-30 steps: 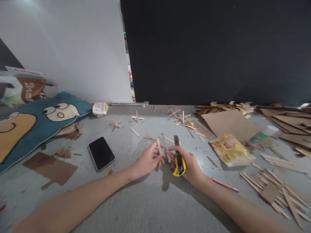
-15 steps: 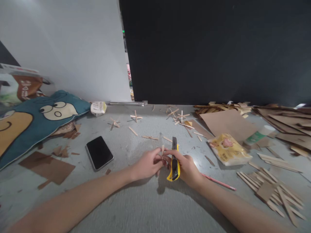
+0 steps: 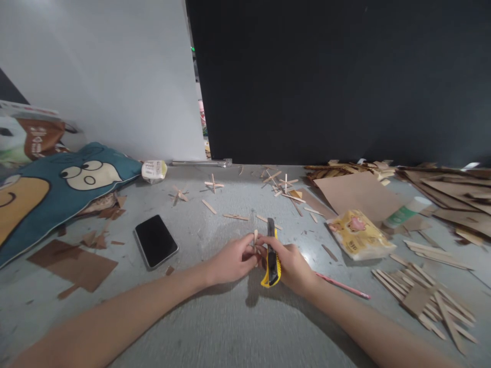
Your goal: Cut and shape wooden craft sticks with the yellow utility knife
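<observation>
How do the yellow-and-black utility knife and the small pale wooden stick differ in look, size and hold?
Look: the yellow-and-black utility knife is two-toned, while the small pale wooden stick is plain.
Size: the knife is bulkier; the stick looks slim, partly hidden by fingers.
Hold: the right hand grips the knife, while the left hand has the stick at its fingertips.
Both are held in hand.

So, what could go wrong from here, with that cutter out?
A cut, perhaps: the right hand holds the cutter with the left hand close beside it. I can't tell whether the blade is out.

The small stick in the left hand might slip or snap; it looks thin.

The pencil lies right by the right forearm, so a sideways move could knock it.
</observation>
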`<state>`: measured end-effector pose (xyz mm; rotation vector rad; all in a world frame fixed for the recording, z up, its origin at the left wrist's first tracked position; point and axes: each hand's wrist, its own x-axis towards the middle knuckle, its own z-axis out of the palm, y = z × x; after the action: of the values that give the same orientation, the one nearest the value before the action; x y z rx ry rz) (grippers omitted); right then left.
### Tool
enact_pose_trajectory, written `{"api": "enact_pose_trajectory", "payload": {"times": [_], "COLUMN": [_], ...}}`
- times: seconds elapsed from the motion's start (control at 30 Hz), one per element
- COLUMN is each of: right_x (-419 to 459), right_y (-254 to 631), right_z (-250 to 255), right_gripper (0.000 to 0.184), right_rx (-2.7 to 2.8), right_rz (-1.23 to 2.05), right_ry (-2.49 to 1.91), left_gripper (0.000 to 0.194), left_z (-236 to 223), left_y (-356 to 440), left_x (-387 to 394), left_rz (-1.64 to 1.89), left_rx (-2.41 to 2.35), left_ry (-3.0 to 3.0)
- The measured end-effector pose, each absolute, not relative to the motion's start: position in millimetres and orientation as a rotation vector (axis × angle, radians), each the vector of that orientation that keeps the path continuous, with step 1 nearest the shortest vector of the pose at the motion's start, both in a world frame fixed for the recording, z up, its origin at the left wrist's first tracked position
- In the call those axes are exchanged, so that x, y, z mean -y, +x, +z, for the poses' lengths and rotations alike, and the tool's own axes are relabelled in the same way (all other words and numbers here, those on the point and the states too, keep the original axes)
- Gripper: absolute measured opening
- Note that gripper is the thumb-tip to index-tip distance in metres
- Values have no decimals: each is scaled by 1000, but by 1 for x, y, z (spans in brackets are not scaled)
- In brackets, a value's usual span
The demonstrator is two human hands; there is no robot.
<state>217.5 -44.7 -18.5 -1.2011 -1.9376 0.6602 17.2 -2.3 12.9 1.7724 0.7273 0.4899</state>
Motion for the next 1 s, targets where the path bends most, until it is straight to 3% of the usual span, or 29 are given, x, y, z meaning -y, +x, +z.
{"api": "enact_pose_trajectory", "payload": {"times": [0.4, 0.6, 0.7, 0.87, 1.0], "right_x": [43, 43, 44, 42, 42], "right_y": [214, 214, 214, 214, 213], "right_z": [-9, -9, -10, -13, -15], "right_gripper": [22, 22, 23, 23, 23], "right_rx": [1831, 1831, 1869, 1980, 2187], "right_rz": [912, 872, 792, 612, 433], "right_ry": [-1203, -1172, -1185, -1226, -1225], "left_gripper": [11, 9, 17, 51, 45], "left_z": [14, 16, 8, 3, 7], "left_y": [17, 16, 17, 19, 18], "left_x": [3, 5, 2, -8, -15], "left_rz": [466, 483, 522, 757, 996], "left_rx": [-749, -782, -785, -799, -888], "left_ry": [1760, 1824, 1730, 1479, 1383]}}
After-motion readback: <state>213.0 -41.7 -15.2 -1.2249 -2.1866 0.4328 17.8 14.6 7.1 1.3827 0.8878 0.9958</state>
